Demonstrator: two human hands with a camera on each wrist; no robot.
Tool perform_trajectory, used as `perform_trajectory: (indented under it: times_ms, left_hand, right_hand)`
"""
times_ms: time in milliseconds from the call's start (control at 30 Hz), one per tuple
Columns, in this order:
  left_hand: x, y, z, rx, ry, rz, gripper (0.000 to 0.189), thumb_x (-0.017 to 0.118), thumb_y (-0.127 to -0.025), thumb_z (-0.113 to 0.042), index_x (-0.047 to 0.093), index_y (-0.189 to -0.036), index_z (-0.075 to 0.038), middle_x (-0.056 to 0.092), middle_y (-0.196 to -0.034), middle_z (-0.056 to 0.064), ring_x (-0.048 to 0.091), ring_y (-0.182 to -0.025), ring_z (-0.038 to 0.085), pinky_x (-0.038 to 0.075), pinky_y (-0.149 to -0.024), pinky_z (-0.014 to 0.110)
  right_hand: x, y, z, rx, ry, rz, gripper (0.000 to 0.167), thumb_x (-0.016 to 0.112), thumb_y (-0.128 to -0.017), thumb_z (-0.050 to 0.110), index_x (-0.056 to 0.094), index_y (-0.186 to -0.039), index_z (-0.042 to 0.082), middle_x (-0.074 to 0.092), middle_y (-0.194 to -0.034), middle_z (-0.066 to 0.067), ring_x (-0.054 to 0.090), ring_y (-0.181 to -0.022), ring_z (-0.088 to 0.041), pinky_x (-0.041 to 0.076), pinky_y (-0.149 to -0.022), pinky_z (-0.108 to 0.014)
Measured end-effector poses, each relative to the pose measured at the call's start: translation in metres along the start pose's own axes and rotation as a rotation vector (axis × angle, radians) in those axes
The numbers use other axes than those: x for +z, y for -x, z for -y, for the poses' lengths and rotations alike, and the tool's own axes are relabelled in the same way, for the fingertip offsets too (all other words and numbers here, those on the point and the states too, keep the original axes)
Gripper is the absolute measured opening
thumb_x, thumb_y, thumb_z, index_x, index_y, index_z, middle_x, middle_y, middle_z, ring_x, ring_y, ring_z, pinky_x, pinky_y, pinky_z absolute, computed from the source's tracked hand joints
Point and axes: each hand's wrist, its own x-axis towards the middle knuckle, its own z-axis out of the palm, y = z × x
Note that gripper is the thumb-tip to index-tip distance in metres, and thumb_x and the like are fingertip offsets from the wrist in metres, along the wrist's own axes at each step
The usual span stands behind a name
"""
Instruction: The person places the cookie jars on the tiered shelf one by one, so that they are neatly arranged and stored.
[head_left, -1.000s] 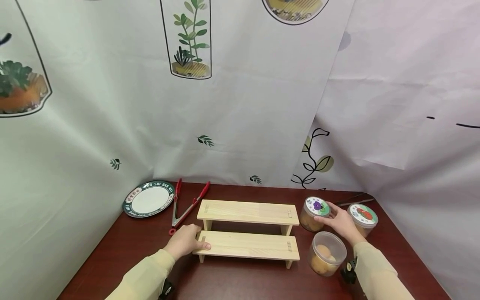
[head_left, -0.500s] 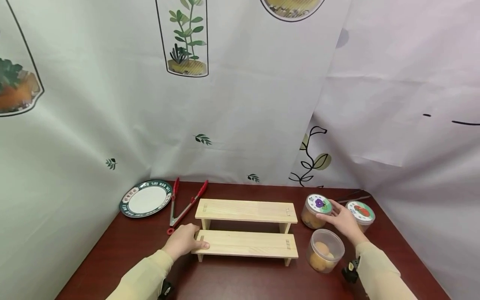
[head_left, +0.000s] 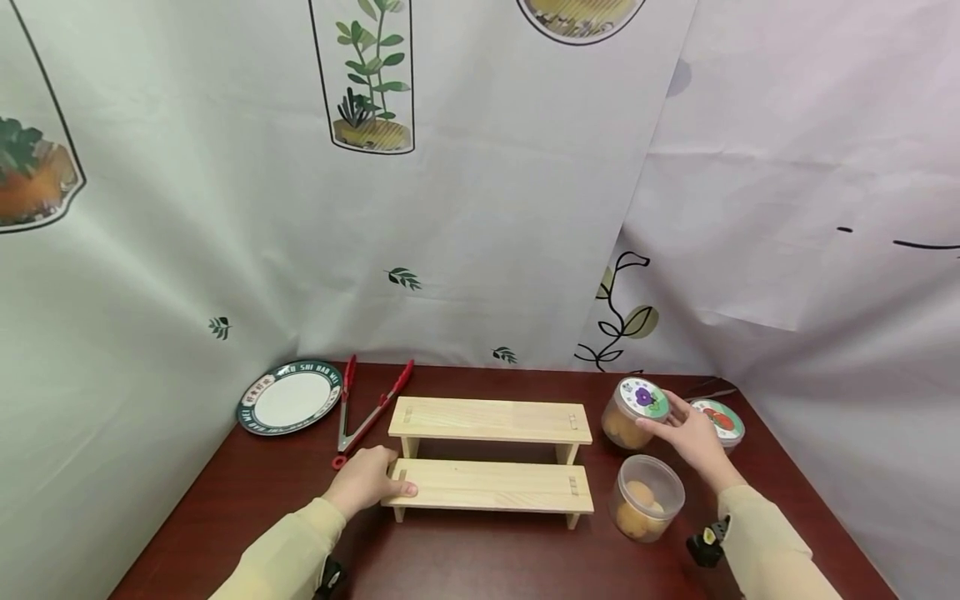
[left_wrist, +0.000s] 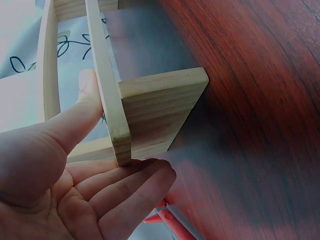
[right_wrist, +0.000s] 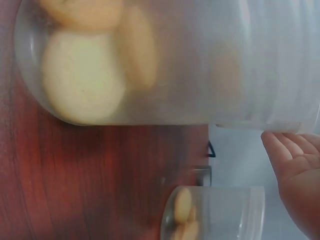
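My left hand (head_left: 369,483) grips the left end of the lower pale wooden step (head_left: 487,485). In the left wrist view its thumb lies over the board (left_wrist: 106,80), with the fingers along the end and underside. My right hand (head_left: 693,433) holds a clear lidded jar (head_left: 621,425) near its top, thumb at the front and fingers behind. The lid (head_left: 643,398) carries a purple flower label; the jar tilts slightly, with biscuits inside. Just in front stands an uncovered jar of biscuits (head_left: 636,521). In the right wrist view, a jar (right_wrist: 180,75) hides part of the right hand (right_wrist: 300,175).
Behind the lower step is a higher wooden step (head_left: 491,419). Red-handled tongs (head_left: 367,427) lie spread at the left, beside a green-rimmed plate (head_left: 251,408). Another jar with a red-pictured lid (head_left: 720,417) stands beyond the right hand. A patterned curtain (head_left: 480,208) backs the table.
My right hand has raised and tilted the purple-flower jar, moving it slightly right and away from the wooden steps. My left hand keeps its grip on the lower step.
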Motion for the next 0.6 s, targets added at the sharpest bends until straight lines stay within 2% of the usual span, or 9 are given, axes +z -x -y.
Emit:
perform_trajectory:
  times_ms: [167, 400, 600]
  left_hand:
    - [0.0, 0.0, 0.001, -0.006, 0.006, 0.001, 0.041, 0.084, -0.068, -0.036, 0.069, -0.088, -0.003, 0.051, -0.059, -0.002, 0.044, -0.058, 0.014, 0.031, -0.054, 0.028]
    - [0.0, 0.0, 0.001, -0.011, 0.005, 0.015, 0.045, 0.084, -0.068, -0.037, 0.069, -0.092, -0.002, 0.054, -0.062, -0.001, 0.045, -0.059, 0.015, 0.033, -0.055, 0.028]
    - [0.0, 0.0, 0.001, -0.018, 0.011, 0.017, 0.045, 0.083, -0.069, -0.037, 0.069, -0.093, -0.001, 0.055, -0.062, -0.001, 0.045, -0.06, 0.014, 0.033, -0.056, 0.028]
  right_hand:
    - [-0.006, 0.005, 0.006, -0.017, 0.014, -0.036, 0.092, 0.07, -0.084, 0.043, 0.022, -0.148, -0.001, 0.027, -0.15, -0.025, 0.037, -0.131, -0.042, 0.041, -0.096, -0.041]
    - [-0.013, 0.014, 0.023, -0.084, -0.009, -0.054, 0.088, 0.072, -0.083, 0.039, 0.025, -0.148, 0.002, 0.034, -0.147, -0.025, 0.039, -0.131, -0.04, 0.043, -0.087, -0.014]
    - [-0.014, 0.02, 0.038, -0.131, -0.027, -0.09, 0.087, 0.073, -0.083, 0.039, 0.028, -0.147, 0.002, 0.039, -0.144, -0.024, 0.043, -0.129, -0.038, 0.042, -0.081, -0.007]
